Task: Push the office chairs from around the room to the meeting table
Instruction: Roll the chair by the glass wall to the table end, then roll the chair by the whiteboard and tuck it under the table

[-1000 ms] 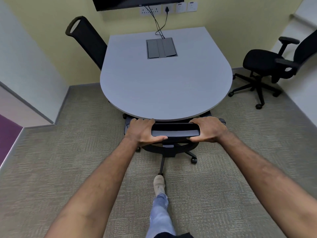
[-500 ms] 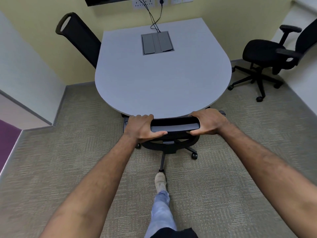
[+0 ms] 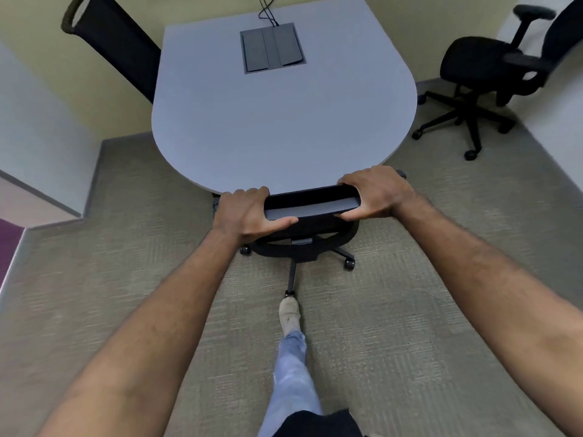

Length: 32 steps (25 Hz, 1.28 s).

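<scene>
The step in hand looks like the last stretch of tucking one office chair [image 3: 310, 216] under the meeting table — its seat is already hidden beneath the rounded front edge of the tabletop [image 3: 284, 121], with only the top of the backrest, the curved back frame and a few castor legs showing. The left hand [image 3: 249, 212] and the right hand [image 3: 372, 193] sit at either end of the backrest's top rail; each grip is wrapped round the rail, fingers over the far side and thumb along the near side, pinching it firmly. A pale shoe [image 3: 289, 312] stands just behind the rearmost castor leg.

Judging by this, the chair is about home. The next move probably calls for letting go and turning to the armchair [image 3: 492, 67] standing well apart at the right, near the wall, which is not yet at the table. A third chair [image 3: 116, 42] stands at the table's far left side, its back tilted, apparently in place.

The tabletop is smooth, matt, pale grey-blue, straight-sided with a half-round end, and has a grey flap panel [image 3: 273, 47] set flush in it with cables running from it. The chairs are black — mesh-like backs, hard plastic frames, star bases on castors. The floor is short ribbed carpet [image 3: 126, 247] in grey-green, which should let the castors roll with some drag
</scene>
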Motion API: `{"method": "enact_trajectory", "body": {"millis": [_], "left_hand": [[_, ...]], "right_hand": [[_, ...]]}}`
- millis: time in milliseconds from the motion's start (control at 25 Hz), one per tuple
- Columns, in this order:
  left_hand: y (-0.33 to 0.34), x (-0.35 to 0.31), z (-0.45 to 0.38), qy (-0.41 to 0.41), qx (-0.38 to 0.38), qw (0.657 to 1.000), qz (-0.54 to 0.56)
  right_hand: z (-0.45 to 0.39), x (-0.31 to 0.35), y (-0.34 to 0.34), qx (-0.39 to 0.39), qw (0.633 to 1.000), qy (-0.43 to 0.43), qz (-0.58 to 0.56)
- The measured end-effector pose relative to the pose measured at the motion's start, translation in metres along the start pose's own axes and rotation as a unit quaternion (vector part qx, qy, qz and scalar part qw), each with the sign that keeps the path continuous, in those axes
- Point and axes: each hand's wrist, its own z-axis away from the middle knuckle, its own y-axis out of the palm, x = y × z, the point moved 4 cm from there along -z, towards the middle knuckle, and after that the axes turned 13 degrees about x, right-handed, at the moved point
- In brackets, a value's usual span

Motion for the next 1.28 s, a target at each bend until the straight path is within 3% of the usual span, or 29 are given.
{"method": "enact_trajectory", "body": {"millis": [720, 1160, 1280], "left_hand": [[0.004, -0.004, -0.001, 0.010, -0.040, 0.999, -0.017], [0.007, -0.014, 0.021, 0.019, 0.021, 0.999, 0.028], [0.005, -0.016, 0.023, 0.032, 0.041, 0.996, 0.068]], "right_hand": [[0.009, -0.003, 0.004, -0.021, 1.000, -0.016, 0.000], [0.037, 0.015, 0.005, 0.031, 0.999, 0.029, -0.027], [0.058, 0.016, 0.006, -0.034, 0.997, 0.030, -0.055]]}}
